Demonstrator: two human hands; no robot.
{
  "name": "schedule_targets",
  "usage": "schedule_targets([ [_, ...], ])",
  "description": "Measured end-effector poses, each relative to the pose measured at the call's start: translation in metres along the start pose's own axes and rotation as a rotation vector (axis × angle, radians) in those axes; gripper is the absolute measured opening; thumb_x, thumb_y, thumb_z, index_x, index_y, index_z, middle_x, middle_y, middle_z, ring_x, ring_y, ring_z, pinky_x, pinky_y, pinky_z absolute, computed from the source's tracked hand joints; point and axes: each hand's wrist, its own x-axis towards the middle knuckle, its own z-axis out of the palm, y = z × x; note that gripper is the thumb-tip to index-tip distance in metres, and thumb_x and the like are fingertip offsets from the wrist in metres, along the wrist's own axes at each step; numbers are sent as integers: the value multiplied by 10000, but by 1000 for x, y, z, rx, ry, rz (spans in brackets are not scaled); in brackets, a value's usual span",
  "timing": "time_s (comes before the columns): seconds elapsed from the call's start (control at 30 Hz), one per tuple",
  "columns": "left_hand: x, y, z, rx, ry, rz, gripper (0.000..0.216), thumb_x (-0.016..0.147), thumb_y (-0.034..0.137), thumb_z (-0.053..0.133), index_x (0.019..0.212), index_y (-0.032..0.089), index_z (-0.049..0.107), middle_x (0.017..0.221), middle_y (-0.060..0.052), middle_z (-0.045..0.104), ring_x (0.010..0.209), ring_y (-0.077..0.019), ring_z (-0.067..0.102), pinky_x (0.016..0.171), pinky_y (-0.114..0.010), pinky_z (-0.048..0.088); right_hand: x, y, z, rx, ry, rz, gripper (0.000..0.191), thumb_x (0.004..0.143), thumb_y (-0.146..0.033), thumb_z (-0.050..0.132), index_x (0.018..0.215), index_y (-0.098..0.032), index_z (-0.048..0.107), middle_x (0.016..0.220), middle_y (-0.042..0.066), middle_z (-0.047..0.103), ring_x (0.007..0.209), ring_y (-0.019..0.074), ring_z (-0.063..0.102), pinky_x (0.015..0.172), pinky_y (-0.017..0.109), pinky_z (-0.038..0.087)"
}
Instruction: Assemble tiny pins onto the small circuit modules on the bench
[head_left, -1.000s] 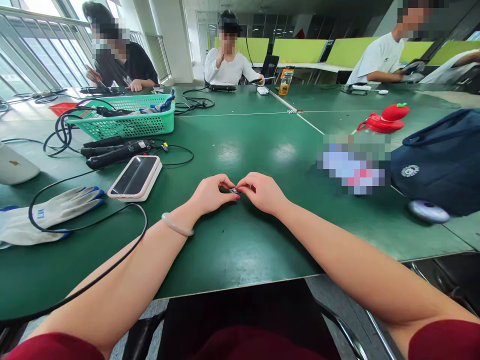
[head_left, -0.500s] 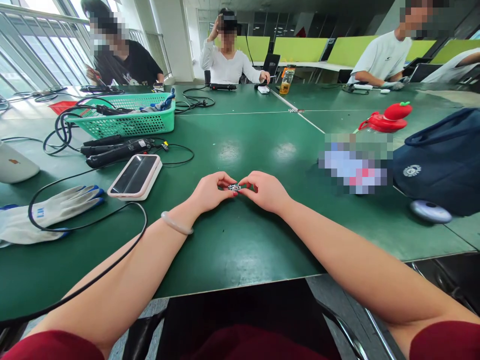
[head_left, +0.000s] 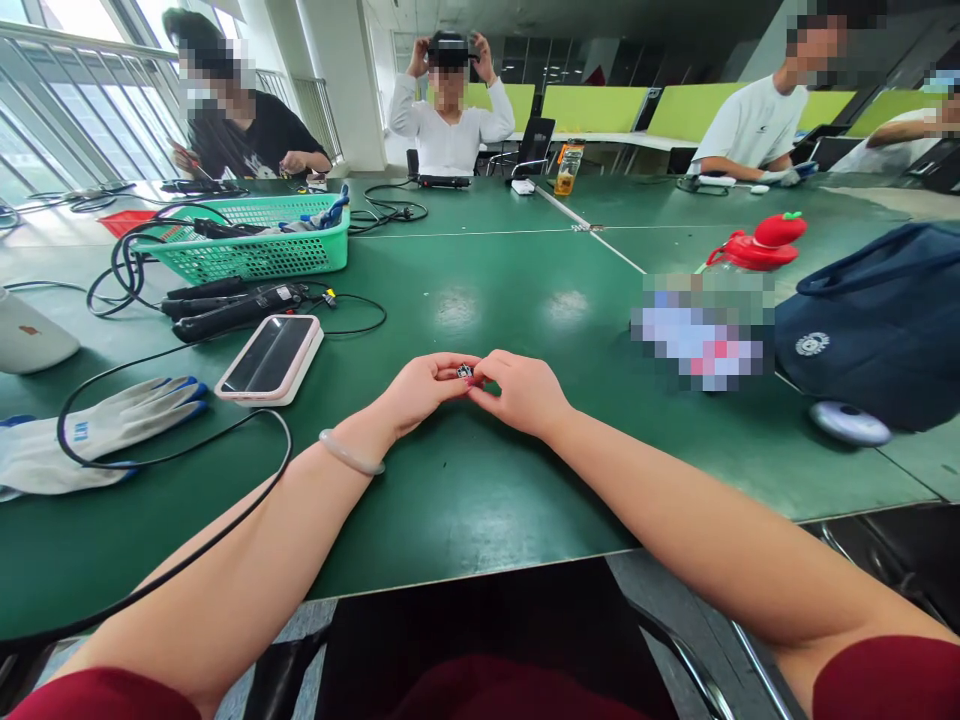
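Observation:
A small black-and-silver piece (head_left: pixel 465 371), too small to name for certain, is held just above the green table (head_left: pixel 480 500). My left hand (head_left: pixel 427 390) pinches it between thumb and fingertips. On its other side, my right hand (head_left: pixel 523 392) has its fingers curled and closed at the piece, the fingertips meeting those of the left. The fingers cover part of the piece. A pale bangle (head_left: pixel 351 455) circles my left wrist.
To the left are a phone (head_left: pixel 271 358), a work glove (head_left: pixel 112 425), a black cable (head_left: pixel 289 450), black handheld tools (head_left: pixel 232 308) and a green basket (head_left: pixel 262 258). A dark blue bag (head_left: pixel 870 330) and a red-lidded bottle (head_left: pixel 757 250) stand right. Several people sit around the table.
The piece has turned between my fingers, and my right hand has closed in nearer to the left. Across the table, a person has raised both hands to a headset.

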Motion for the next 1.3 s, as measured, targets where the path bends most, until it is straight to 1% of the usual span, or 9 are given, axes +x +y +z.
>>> schedule_targets([
  [0.3, -1, 2, 1, -22, 31, -48, 303, 674, 203, 747, 966, 135, 707, 842, -51, 727, 803, -146, 659, 883, -345, 513, 0, 0, 2, -46, 12, -37, 188, 884, -347, 573, 813, -187, 641, 851, 34, 662, 712, 146, 588, 605, 258, 359],
  [0.6, 1, 2, 2, -86, 62, -105, 241, 714, 275, 723, 925, 158, 730, 869, -48, 712, 742, -115, 634, 769, -279, 529, 1, 0, 2, -44, 2, -23, 205, 882, -361, 578, 787, -185, 629, 839, 28, 662, 707, 145, 588, 597, 256, 344],
  [0.8, 1, -1, 0, -114, -16, -94, 360, 659, 204, 772, 1004, 130, 700, 859, -59, 721, 798, -140, 660, 850, -309, 520, 1, 0, 3, -63, -19, -32, 251, 900, -363, 552, 739, -179, 611, 814, 27, 648, 687, 137, 568, 590, 259, 322],
  [0.9, 1, -4, -1, -60, -40, -81, 387, 687, 207, 742, 1056, 110, 677, 855, -68, 726, 791, -146, 666, 884, -341, 510, 1, 0, 2, -49, -50, -21, 257, 889, -384, 580, 735, -179, 605, 805, 23, 640, 679, 134, 553, 591, 258, 314],
  [0.97, 3, -4, -3, 54, -21, -54, 375, 741, 218, 684, 1099, 108, 661, 907, -84, 731, 816, -157, 672, 899, -353, 505, 1, 2, 2, -6, -59, 10, 261, 875, -399, 605, 734, -180, 597, 803, 18, 634, 686, 130, 545, 602, 252, 318],
  [1.03, 4, -3, -10, 308, 62, 5, 345, 781, 211, 623, 1113, 128, 665, 968, -88, 731, 869, -178, 675, 911, -354, 500, 2, 4, 1, 51, -57, 59, 270, 865, -408, 620, 723, -181, 583, 776, 10, 619, 680, 125, 530, 608, 246, 323],
  [1.17, 7, 5, -35, 1058, 389, 115, 319, 829, 185, 527, 1092, 187, 707, 1051, -77, 723, 1013, -245, 647, 978, -374, 453, 4, 10, -4, 159, -52, 166, 302, 851, -420, 632, 680, -184, 552, 701, -6, 578, 642, 117, 488, 586, 242, 317],
  [1.23, 6, 10, -52, 1284, 541, 34, 356, 839, 168, 493, 1132, 181, 694, 1092, -104, 709, 1050, -279, 631, 971, -393, 450, 4, 14, -7, 211, -53, 216, 313, 846, -430, 630, 668, -185, 551, 677, -9, 569, 629, 117, 478, 571, 243, 313],
  [1.3, 5, 14, -67, 1379, 639, -107, 373, 832, 154, 496, 1155, 160, 683, 1115, -136, 695, 1061, -299, 621, 947, -397, 462, 4, 18, -9, 256, -61, 256, 312, 848, -441, 615, 673, -188, 566, 652, -11, 562, 617, 119, 476, 561, 245, 309],
])
